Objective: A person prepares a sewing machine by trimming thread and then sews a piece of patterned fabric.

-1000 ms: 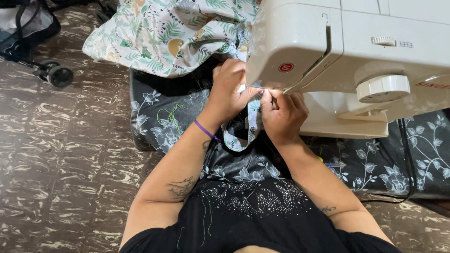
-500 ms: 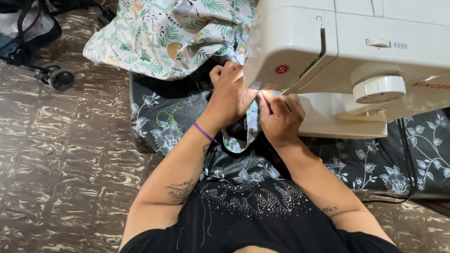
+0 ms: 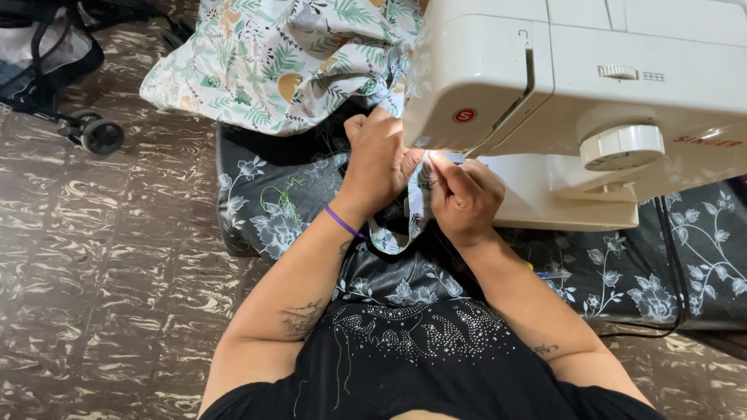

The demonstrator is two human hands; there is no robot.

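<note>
Patterned cotton, a narrow pale strip of fabric with dark print, sits at the centre of the frame, running down from under the head of the white plastic sewing machine toward the person's chest. The right hand is closed on this strip, thumb and fingers pinching its edge just below the machine's needle area. The left hand lies just beside it on the left, fingers curled and pressed into the cloth where it passes under the machine; it seems to grip the same strip, though the fingertips are hidden behind the machine's head, so the hold is not fully clear. A thin purple band circles the left wrist.

Behind the left hand, in the upper middle of the frame, a large bunched cloth printed with green leaves on white is heaped against the machine's left end. The machine stands on a black cloth with grey flower print, which spreads from centre left to the right edge. A round white dial shows on the machine's front, right of centre. Loose green threads lie on the black cloth left of the wrist.

Brown marbled floor tiles fill the left side, and a small black wheel stands at upper left.
</note>
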